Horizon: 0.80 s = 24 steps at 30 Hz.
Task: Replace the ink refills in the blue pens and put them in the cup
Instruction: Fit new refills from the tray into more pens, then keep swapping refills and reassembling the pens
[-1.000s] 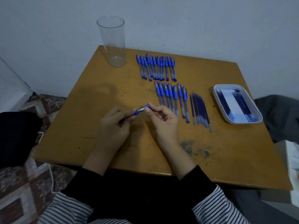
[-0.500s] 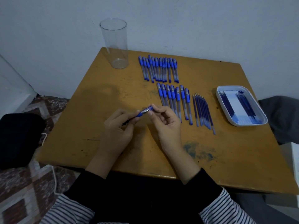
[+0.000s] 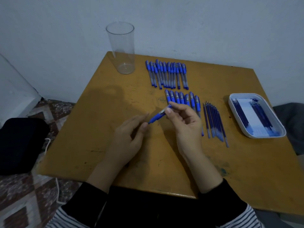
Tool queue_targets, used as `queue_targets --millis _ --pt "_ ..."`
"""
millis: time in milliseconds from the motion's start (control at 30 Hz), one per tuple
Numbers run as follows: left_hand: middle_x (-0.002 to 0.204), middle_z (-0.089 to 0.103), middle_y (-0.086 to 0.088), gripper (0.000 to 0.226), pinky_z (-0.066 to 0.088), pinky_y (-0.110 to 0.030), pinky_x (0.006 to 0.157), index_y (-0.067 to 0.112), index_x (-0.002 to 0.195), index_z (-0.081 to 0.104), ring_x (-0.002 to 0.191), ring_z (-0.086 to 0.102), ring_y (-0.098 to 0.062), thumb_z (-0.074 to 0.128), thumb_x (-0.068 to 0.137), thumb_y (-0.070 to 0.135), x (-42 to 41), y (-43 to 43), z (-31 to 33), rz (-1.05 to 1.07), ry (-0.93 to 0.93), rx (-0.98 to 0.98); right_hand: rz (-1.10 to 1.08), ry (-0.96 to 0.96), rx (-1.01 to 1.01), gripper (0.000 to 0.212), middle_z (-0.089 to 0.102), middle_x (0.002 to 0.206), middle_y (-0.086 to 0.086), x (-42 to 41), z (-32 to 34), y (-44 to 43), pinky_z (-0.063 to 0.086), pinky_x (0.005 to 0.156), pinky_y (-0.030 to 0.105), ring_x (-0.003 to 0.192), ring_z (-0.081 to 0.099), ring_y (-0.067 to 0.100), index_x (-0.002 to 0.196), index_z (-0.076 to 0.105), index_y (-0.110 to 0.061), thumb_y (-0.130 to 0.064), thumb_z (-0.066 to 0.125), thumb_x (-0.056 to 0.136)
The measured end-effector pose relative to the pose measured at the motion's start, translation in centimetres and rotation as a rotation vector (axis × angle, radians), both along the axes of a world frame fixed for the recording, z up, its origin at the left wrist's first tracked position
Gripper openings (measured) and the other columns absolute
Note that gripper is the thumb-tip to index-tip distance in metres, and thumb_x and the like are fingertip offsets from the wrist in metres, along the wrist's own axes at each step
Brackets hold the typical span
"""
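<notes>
— The worn yellow table point(image 3: 102, 129) fills the frame. At its centre our right hand point(image 3: 185, 127) pinches the blue pen point(image 3: 158, 115) by its upper end, thumb and forefinger closed on it.

— And our left hand point(image 3: 128, 140)?

— Its fingers are nearly straight at the pen's lower end; we cannot tell whether it grips.

— Then we should steady that end and twist along the barrel, not bend it. The cup point(image 3: 121, 50) stands empty at upper left, and loose refills point(image 3: 213, 122) lie right of centre.

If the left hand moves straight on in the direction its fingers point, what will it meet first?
Most likely the blue pen that the right hand pinches. The left hand points its fingers up and to the right, at the pen's lower end, which is very near. Whether the thumb touches it is unclear.
</notes>
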<state>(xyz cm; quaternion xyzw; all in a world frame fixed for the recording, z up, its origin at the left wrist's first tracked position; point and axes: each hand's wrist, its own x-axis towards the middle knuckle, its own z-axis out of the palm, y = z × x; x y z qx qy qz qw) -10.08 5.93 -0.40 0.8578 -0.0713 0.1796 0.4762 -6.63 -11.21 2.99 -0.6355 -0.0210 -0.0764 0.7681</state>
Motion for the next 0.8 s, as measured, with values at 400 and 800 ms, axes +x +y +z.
queue_targets --millis 400,800 --pt "0.166 0.024 -0.002 0.057 0.006 -0.033 0.123 0.02 0.156 0.035 0.154 0.016 -0.02 0.047 0.104 0.04 7.8 0.7 1.0 0.022 0.301 0.483 0.271 0.087 -0.567 0.01 0.072 0.08 0.002 11.8 2.5 -3.5 0.058 0.083 0.028 0.081 0.07 0.018 0.096 0.075 -0.022 -0.016 0.074 0.088" --pt "0.169 0.009 0.0 0.062 -0.001 -0.036 0.125 0.021 0.161 0.019 0.156 0.002 -0.021 0.031 0.107 0.048 12.7 -0.2 0.4 0.073 0.365 0.585 0.332 -0.012 -0.964 0.011 0.067 0.086 -0.013 17.0 1.9 -2.4 0.042 0.068 0.008 0.08 0.059 -0.004 0.101 0.073 -0.024 -0.026 0.071 0.091"
